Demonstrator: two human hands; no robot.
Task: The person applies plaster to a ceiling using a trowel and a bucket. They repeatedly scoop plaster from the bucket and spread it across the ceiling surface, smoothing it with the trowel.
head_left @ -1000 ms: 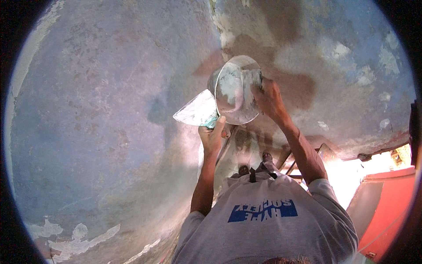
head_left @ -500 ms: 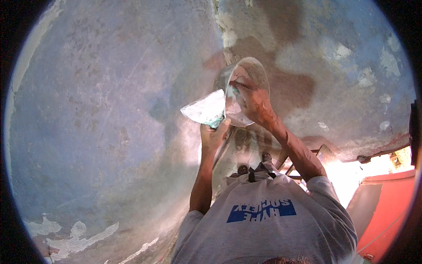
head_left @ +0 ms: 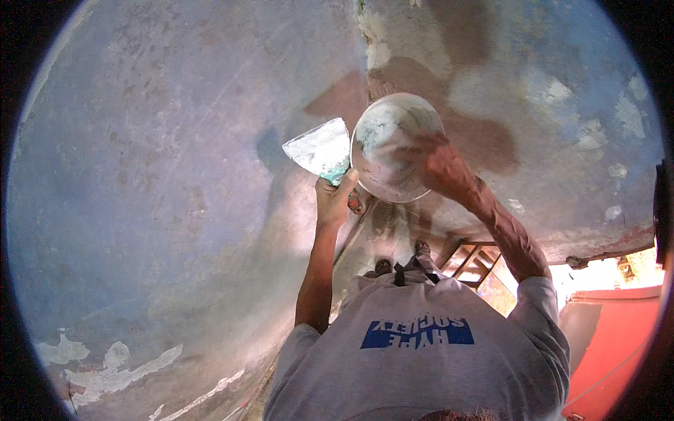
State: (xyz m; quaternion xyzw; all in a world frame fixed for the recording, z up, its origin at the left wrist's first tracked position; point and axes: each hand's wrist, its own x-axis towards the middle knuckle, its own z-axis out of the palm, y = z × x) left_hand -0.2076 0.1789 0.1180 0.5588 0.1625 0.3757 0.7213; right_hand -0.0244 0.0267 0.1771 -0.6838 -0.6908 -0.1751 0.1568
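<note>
My left hand (head_left: 335, 200) is closed around a broad putty knife (head_left: 319, 149), its fan-shaped blade coated white and its base smeared green. The left thumb lies against the lower left rim of a round, pale bowl (head_left: 379, 168), whose inside is streaked with white and greenish paste. A reddish-brown handle end (head_left: 356, 202) pokes out beside the palm. Over the bowl's right side is my right hand (head_left: 446, 165); motion smears its fingers, so their grip and anything in them cannot be made out. The bowl is tilted, its mouth facing up toward me.
A grey-blue wall (head_left: 154, 168) with worn paint spreads across the left; another wall (head_left: 562, 161) with white patches meets it at a corner. A wooden frame (head_left: 479, 263) stands low at the right, near a red panel (head_left: 614, 344). My feet (head_left: 421, 249) show below.
The bowl has turned, and its inside now faces me more fully. My right hand has moved right and down from inside the bowl. The putty knife has risen slightly.
</note>
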